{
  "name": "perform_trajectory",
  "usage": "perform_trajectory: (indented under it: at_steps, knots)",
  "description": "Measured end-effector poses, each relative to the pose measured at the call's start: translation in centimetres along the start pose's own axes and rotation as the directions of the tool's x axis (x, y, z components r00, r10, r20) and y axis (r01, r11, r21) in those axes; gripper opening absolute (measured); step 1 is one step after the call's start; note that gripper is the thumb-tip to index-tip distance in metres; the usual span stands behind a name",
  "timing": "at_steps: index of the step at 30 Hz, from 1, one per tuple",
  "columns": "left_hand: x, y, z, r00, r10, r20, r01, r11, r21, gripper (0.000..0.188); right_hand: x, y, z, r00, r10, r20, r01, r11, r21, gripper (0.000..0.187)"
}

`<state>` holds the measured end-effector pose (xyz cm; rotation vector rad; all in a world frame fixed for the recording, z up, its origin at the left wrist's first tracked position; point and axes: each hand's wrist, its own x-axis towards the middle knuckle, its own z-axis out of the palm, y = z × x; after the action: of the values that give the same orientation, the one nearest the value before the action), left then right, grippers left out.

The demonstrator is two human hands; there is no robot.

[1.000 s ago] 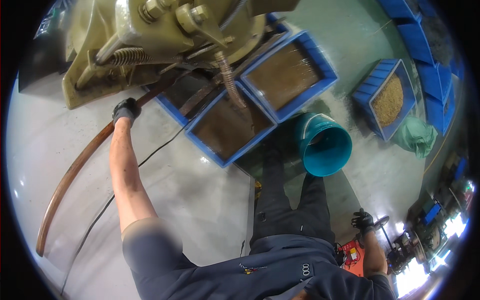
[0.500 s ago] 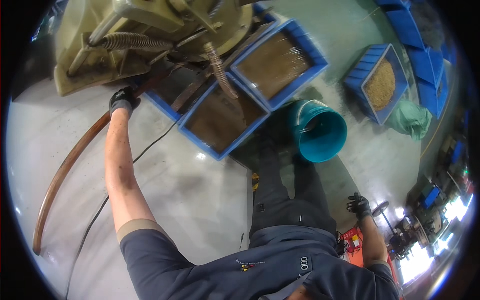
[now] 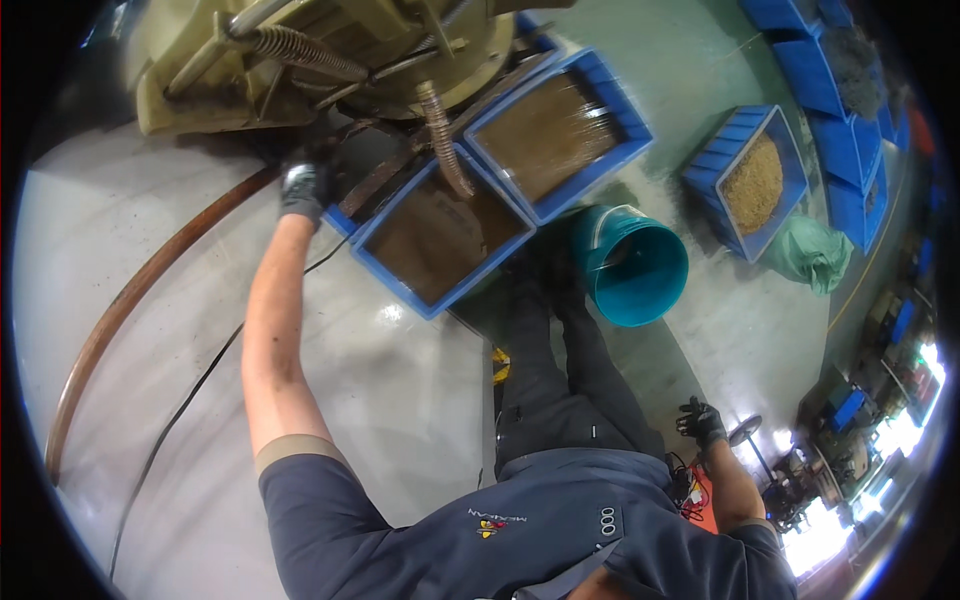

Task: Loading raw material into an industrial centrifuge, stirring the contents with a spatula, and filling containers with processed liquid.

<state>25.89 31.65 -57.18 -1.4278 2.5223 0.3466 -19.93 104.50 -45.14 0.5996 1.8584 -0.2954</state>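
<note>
My left hand (image 3: 303, 187), in a black and grey work glove, reaches to the shadowed underside of a beige machine (image 3: 190, 95). A brown hose (image 3: 140, 285) curves up from the left and comes up beside this hand. Shadow hides the fingers, so whether they grip anything is unclear. Just right of the hand stand blue bins of brown, murky liquid; the nearest bin (image 3: 388, 285) has a ribbed metal hose (image 3: 440, 140) hanging over it. My right hand (image 3: 701, 422), in a black glove, is held out low at the right, fingers apart and holding nothing.
A teal bucket (image 3: 640, 272) lies tilted beside my legs. A second liquid-filled bin (image 3: 540, 215) adjoins the nearest one. Farther right are a blue crate of tan granules (image 3: 752, 185), a green sack (image 3: 812, 250) and stacked blue bins (image 3: 800, 75). A black cable (image 3: 190, 400) crosses the floor.
My left hand has moved right, off its earlier place on the brown hose and deeper under the machine. The right hand has shifted slightly left, with its fingers still apart.
</note>
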Motion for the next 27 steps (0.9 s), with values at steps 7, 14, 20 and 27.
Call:
perform_trajectory:
  at_steps: [7,14,20,27]
  knots:
    - [-1.0,11.1,14.3,0.831,0.043,0.555,0.035,0.991,-0.129,0.058,2.6,-7.6,3.4,0.976,-0.196,-0.091,0.181,0.972,-0.150,0.057]
    - [0.9,10.3,34.9,0.943,-0.261,0.206,0.332,0.786,-0.523,0.064,7.1,-15.4,17.3,0.861,-0.495,0.116,0.505,0.858,-0.093,0.044]
    - [4.9,14.3,39.8,0.846,-0.385,0.368,0.478,0.244,-0.843,0.048,12.0,-17.4,24.7,0.665,-0.720,0.200,0.728,0.565,-0.388,0.034]
    - [3.2,13.8,43.3,0.848,-0.440,0.297,0.421,0.217,-0.881,0.038,12.6,-18.9,33.4,0.640,-0.537,0.549,0.620,0.783,0.044,0.022]
